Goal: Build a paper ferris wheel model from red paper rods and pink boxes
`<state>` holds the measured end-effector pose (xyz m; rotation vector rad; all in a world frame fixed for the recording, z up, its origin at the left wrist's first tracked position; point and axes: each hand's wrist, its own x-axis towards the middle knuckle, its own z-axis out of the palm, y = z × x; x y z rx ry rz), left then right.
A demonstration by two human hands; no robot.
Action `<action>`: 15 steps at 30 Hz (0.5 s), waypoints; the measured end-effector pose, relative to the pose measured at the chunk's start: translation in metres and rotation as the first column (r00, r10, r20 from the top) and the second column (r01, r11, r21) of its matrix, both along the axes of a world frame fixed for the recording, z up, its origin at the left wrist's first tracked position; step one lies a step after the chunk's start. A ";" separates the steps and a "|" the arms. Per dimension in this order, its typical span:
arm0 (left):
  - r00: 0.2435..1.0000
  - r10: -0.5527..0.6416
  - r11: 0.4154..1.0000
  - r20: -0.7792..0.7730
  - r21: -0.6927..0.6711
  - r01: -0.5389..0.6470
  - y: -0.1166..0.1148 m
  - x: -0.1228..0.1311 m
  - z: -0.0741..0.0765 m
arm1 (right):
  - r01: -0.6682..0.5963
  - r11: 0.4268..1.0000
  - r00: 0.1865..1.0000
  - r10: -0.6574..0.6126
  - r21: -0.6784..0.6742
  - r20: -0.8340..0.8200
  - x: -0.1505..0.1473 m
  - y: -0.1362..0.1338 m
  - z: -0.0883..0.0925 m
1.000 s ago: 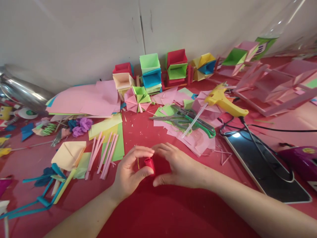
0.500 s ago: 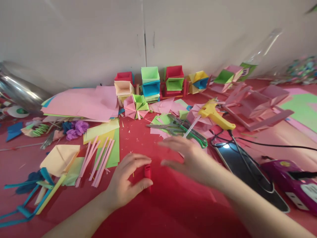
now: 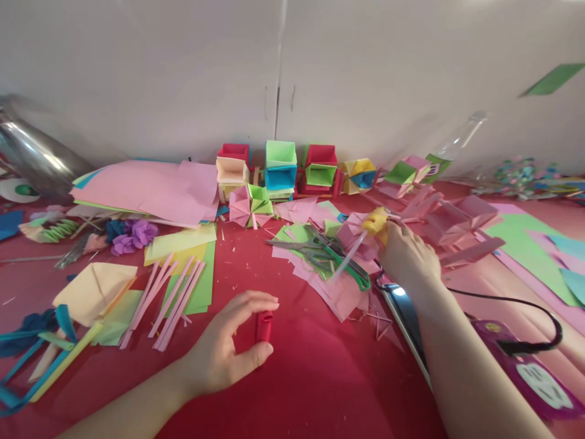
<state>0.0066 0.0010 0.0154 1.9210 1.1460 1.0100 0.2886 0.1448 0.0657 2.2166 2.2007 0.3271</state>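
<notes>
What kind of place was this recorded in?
Probably a papercraft workspace, though whether in a home or a workshop I can't tell. The red table bears a yellow glue gun, scissors among paper scraps, and folded paper boxes along the back.

Right grip over the yellow plastic glue gun, small red paper roll within the curved left grip!
</notes>
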 end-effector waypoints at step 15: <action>1.000 -0.018 0.999 0.010 -0.051 0.019 -0.001 0.000 -0.008 | 0.080 0.944 0.916 0.057 0.320 -0.398 0.011 -0.005 0.023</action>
